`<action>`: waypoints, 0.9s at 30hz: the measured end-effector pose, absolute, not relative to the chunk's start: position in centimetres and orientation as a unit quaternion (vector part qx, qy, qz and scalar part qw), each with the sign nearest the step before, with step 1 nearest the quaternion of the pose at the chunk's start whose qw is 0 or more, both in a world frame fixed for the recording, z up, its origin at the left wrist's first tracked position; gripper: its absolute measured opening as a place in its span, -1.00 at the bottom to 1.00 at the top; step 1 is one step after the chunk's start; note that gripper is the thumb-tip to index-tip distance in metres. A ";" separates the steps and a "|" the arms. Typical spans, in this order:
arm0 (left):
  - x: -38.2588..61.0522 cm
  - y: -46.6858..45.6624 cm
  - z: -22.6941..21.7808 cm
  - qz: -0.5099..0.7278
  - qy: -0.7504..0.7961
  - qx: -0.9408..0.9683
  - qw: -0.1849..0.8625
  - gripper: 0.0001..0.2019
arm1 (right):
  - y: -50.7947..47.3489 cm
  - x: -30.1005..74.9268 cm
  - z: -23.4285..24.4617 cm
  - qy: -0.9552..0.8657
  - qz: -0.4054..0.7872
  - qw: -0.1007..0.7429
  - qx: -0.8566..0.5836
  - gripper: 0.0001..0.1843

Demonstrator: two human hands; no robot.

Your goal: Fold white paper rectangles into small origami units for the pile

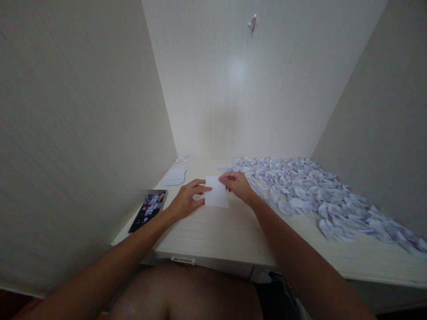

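A small white sheet of paper lies on the pale wooden desk in front of me. My left hand pinches its left edge, fingers curled on the paper. My right hand grips the sheet's upper right corner with closed fingers. Both hands rest low on the desk, close together.
A large heap of folded white paper pieces covers the desk's right side. A stack of flat white sheets lies at the back left. A phone with a lit screen sits at the left edge. Walls enclose three sides.
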State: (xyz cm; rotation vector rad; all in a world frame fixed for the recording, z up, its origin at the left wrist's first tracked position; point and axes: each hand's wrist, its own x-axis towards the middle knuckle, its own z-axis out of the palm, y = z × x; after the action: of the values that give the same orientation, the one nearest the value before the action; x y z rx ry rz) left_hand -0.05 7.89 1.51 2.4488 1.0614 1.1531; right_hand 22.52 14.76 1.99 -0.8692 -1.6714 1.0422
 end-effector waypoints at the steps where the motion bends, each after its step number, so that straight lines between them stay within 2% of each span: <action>1: 0.0 7.6 1.4 0.413 0.366 0.824 0.127 -0.71 | 14.6 22.4 2.0 -0.690 0.427 0.467 -0.350 -0.69; 12: 2.4 5.1 1.1 0.571 0.434 0.657 0.234 -0.85 | 13.0 21.4 2.7 -0.686 0.445 0.466 -0.337 -0.72; 20: 3.0 4.7 2.1 0.676 0.405 0.496 0.366 -0.74 | 12.1 21.0 3.9 -0.633 0.538 0.480 -0.282 -0.58; 27: 3.1 4.7 2.3 0.706 0.402 0.451 0.369 -0.66 | 11.5 20.7 4.0 -0.651 0.545 0.463 -0.257 -0.63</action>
State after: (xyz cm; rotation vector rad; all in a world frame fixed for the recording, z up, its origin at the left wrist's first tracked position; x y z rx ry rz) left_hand 3.08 4.74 2.27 1.1574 1.0325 1.8136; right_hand 20.74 11.52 3.97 -0.6315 -1.5997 1.3391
